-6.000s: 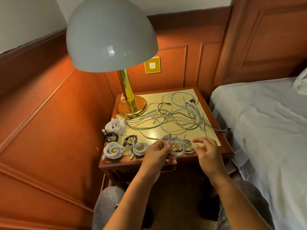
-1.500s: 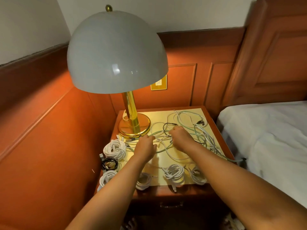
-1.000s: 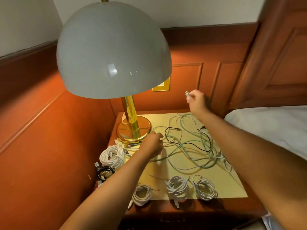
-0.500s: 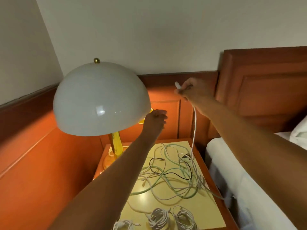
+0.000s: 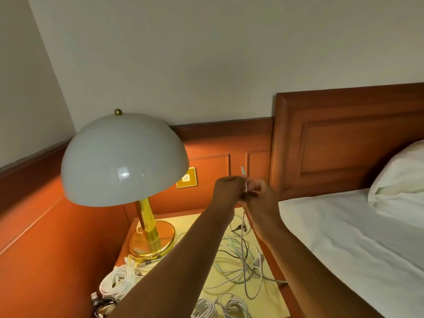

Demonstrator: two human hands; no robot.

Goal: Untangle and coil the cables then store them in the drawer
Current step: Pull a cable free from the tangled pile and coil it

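Observation:
Above the nightstand (image 5: 261, 239), my left hand (image 5: 226, 188) and my right hand (image 5: 261, 198) meet and both pinch one white cable (image 5: 244, 180) near its plug, which points upward. The cable hangs down from my fingers into a loose tangle of white, pale green and black cables (image 5: 238, 262) on the yellow top. Coiled white cables (image 5: 118, 280) lie at the front left, two more coils (image 5: 234, 308) at the front edge, and a black coil (image 5: 103, 304) at the left corner. No drawer shows in this view.
A brass lamp with a big white dome shade (image 5: 121, 161) stands on the left of the nightstand, close to my left forearm. Wood panelling with a yellow wall switch (image 5: 186, 177) is behind. A bed with a white sheet (image 5: 355, 244) and a pillow (image 5: 403, 171) lies to the right.
My right hand lifted a white cable end out of the tangle and raised it high. It has since come down a little, and my left hand has risen to join it on the cable.

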